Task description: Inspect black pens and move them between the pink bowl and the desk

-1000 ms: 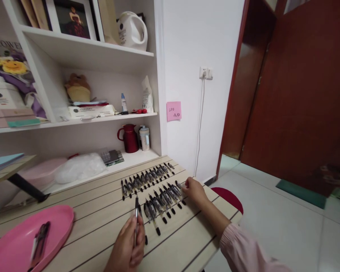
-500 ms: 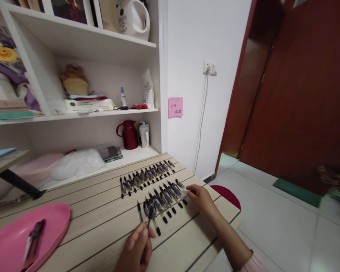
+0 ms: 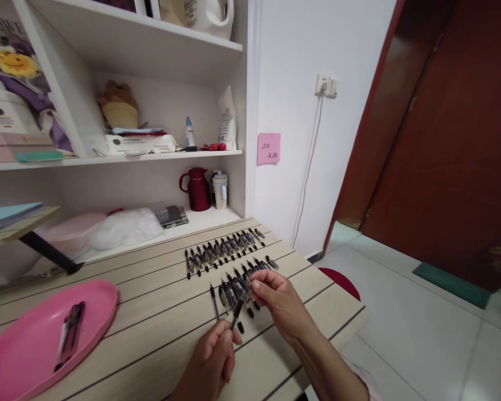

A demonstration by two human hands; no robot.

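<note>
The dark pen (image 3: 236, 313) is above the counter (image 3: 158, 328), gripped in the fingers of the left hand (image 3: 217, 353), with its long axis slanting away and to the right, so that its black end points toward the right hand (image 3: 278, 303). The right thumb and forefinger are drawn close together just beyond that end (whether they pinch anything small, I cannot tell at this blur). Past them lie the near row of pens (image 3: 236, 287) and the far row of pens (image 3: 224, 249), with the pink tray (image 3: 25, 340) well to the left.
</note>
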